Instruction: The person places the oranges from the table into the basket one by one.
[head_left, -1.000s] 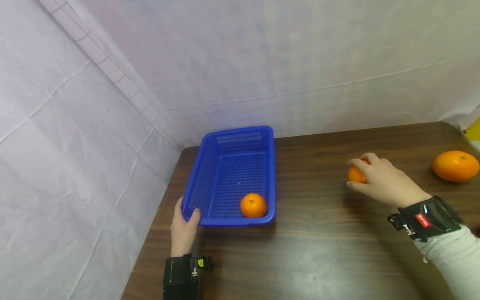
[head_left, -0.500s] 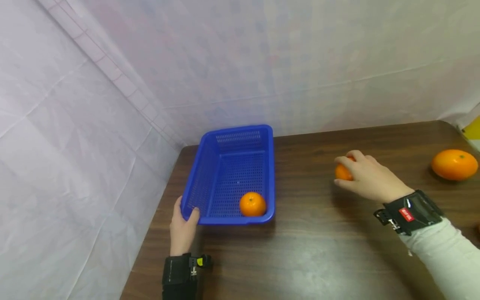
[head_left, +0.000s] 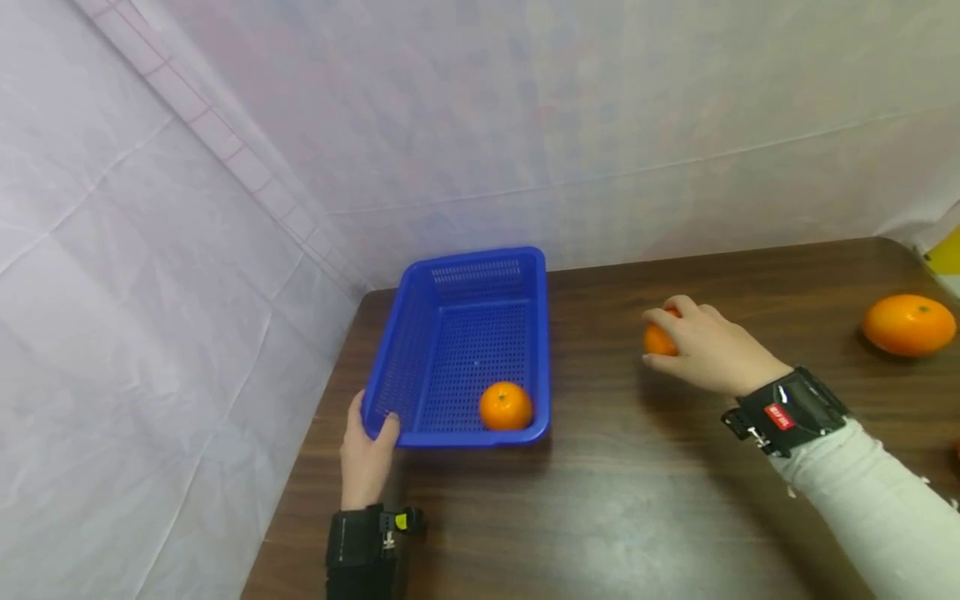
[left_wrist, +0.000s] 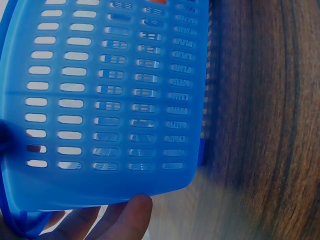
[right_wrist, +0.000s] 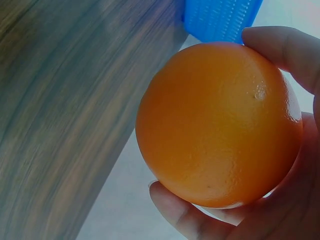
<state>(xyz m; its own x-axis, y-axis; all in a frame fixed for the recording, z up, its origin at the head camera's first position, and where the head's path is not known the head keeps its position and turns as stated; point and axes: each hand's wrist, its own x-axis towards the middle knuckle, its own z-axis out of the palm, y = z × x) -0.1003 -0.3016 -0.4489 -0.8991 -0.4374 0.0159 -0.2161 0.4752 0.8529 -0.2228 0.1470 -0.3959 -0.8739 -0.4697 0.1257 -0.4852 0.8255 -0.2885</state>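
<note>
So the right fingers (head_left: 665,318) have got a round orange fruit (head_left: 657,340). In the right wrist view you can see the thumb on one side and fingertips curled round the other, and that's a proper grip. The fruit looks lifted clear of the worktop (head_left: 600,508), with a shadow under those fingers.

Left fingers (head_left: 356,417) are busy too, clamped on the near left corner of a blue plastic basket (head_left: 472,346), thumb hooked over the rim. The left wrist view is basically all slotted blue wall with those fingertips along its edge. I honestly can't tell if that corner's sitting flat on the worktop.

There's a second orange fruit (head_left: 506,407) inside the basket, in the near right corner, just off to the right of the left fingers. The fruit in the right fingers is outside the basket, well to the right of its rim. Past the right fingers, further right, a larger orange fruit (head_left: 909,325) rests on the worktop.

Both wrists wear black straps, and the one behind the right fingers has a red label (head_left: 778,416), with a pale sleeve (head_left: 870,492) behind it.
</note>
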